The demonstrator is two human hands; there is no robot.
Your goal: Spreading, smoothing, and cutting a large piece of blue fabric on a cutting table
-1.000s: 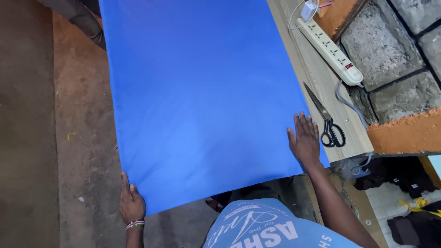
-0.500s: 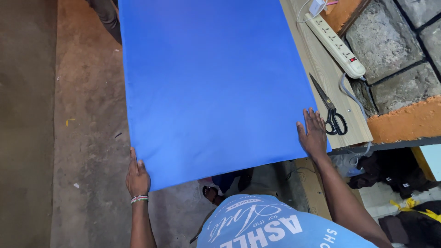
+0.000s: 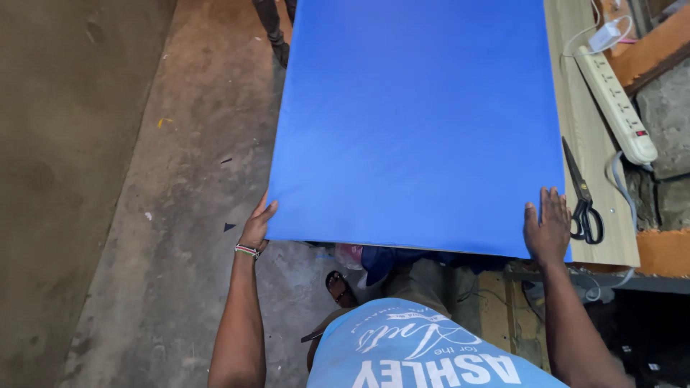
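A large blue sheet (image 3: 417,122) lies spread over a wooden table (image 3: 611,244) and overhangs its left side above the floor. My left hand (image 3: 256,228) grips the sheet's near left corner, with the fingers under the edge. My right hand (image 3: 548,228) rests flat with spread fingers on the near right corner. A beaded bracelet sits on my left wrist.
Black scissors (image 3: 581,197) lie on the table just right of my right hand. A white power strip (image 3: 617,104) with a plugged charger lies further back on the right. Rough stone blocks stand at the right. Bare concrete floor (image 3: 144,215) stretches to the left.
The sheet has shifted right and straightened, so its near edge now runs almost level. Both hands moved with it, the left hand rising to the corner.
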